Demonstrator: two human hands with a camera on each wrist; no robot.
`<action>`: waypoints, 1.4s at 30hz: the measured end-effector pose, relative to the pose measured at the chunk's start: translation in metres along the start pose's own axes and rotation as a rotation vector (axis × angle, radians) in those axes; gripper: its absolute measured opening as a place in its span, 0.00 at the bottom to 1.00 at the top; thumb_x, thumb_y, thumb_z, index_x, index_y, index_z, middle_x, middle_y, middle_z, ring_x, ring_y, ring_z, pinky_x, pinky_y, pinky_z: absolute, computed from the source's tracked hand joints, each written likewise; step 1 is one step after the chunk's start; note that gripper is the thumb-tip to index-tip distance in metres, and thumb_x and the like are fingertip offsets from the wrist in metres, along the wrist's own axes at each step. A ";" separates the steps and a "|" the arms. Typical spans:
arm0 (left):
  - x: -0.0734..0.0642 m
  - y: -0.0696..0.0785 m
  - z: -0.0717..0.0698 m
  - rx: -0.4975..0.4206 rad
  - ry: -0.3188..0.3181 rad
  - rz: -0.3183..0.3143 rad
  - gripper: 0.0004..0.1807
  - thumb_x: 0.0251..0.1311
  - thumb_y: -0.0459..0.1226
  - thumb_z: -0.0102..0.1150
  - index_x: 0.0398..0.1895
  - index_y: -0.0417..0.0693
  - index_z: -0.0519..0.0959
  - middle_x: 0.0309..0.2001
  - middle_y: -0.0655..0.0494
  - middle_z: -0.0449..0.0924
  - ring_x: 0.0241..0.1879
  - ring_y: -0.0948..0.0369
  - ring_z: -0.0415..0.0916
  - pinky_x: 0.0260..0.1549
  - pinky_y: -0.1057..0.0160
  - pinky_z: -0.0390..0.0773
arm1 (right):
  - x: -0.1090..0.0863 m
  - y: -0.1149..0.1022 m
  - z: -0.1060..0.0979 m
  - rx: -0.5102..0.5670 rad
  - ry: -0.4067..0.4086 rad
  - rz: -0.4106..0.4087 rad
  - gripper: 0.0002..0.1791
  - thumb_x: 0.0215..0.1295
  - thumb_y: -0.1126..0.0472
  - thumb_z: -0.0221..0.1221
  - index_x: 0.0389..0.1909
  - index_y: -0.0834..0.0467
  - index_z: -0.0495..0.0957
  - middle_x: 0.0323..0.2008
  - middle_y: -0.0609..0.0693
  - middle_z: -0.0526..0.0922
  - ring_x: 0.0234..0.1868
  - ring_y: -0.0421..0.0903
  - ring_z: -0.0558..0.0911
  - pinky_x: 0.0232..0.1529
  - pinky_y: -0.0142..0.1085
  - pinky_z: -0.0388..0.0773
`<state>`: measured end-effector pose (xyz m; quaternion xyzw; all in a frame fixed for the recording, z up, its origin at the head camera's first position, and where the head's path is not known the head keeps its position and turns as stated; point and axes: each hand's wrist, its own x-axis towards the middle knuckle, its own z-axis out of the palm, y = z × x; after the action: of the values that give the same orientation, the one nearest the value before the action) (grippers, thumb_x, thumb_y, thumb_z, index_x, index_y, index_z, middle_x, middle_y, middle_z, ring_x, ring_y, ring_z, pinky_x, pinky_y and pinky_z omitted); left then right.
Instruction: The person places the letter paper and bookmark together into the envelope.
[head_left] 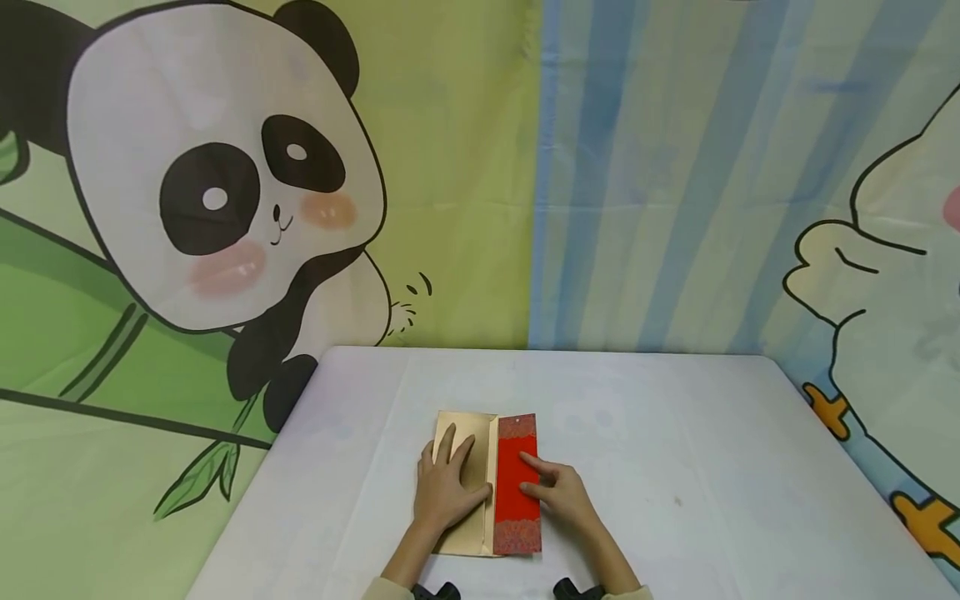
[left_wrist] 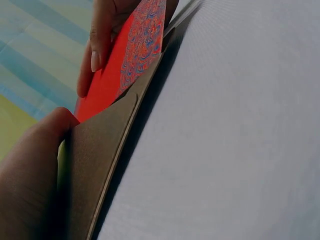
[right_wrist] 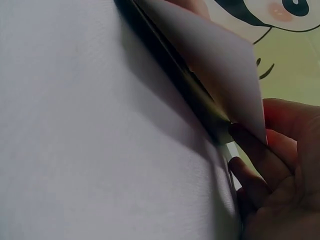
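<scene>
A flat tan paper folder [head_left: 461, 542] lies on the table, a red card panel [head_left: 512, 475] with patterned ends along its right side. My left hand [head_left: 444, 496] rests on the tan part with fingers spread, its thumb reaching the edge beside the red. At the panel's outer edge, my right hand [head_left: 566, 497] pinches the red panel between thumb and fingers. The right wrist view shows the pale underside [right_wrist: 220, 45] of that panel tilted up off the table. Whether panel and folder are joined, I cannot tell.
A white-covered table [head_left: 675, 450] spreads around the folder. Behind it hangs a printed backdrop [head_left: 465, 167] with a panda on the left. Dark wrist gear [head_left: 577, 590] shows at the bottom edge.
</scene>
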<state>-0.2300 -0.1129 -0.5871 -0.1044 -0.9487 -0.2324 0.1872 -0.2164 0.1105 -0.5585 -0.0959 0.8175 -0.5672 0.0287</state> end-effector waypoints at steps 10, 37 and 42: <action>-0.002 0.000 0.002 0.001 0.015 0.009 0.42 0.38 0.61 0.59 0.62 0.61 0.70 0.70 0.52 0.53 0.61 0.42 0.54 0.53 0.44 0.59 | 0.003 -0.006 0.002 0.005 0.006 0.049 0.24 0.55 0.57 0.64 0.55 0.55 0.77 0.53 0.60 0.76 0.54 0.56 0.74 0.51 0.45 0.71; 0.002 0.001 0.002 0.003 0.066 0.038 0.41 0.38 0.59 0.61 0.61 0.58 0.70 0.68 0.49 0.56 0.59 0.40 0.56 0.51 0.42 0.60 | 0.011 -0.008 0.020 -0.158 0.103 -0.002 0.23 0.52 0.61 0.66 0.52 0.57 0.79 0.56 0.64 0.72 0.56 0.63 0.71 0.53 0.52 0.67; 0.000 0.000 0.002 0.004 0.073 0.044 0.40 0.38 0.58 0.61 0.60 0.57 0.71 0.67 0.48 0.57 0.59 0.40 0.56 0.50 0.43 0.61 | 0.010 -0.004 0.031 -0.290 0.131 -0.113 0.23 0.48 0.58 0.68 0.50 0.55 0.81 0.54 0.65 0.74 0.54 0.65 0.71 0.52 0.58 0.65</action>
<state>-0.2310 -0.1118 -0.5886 -0.1163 -0.9392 -0.2300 0.2270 -0.2212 0.0791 -0.5651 -0.1078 0.8842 -0.4490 -0.0707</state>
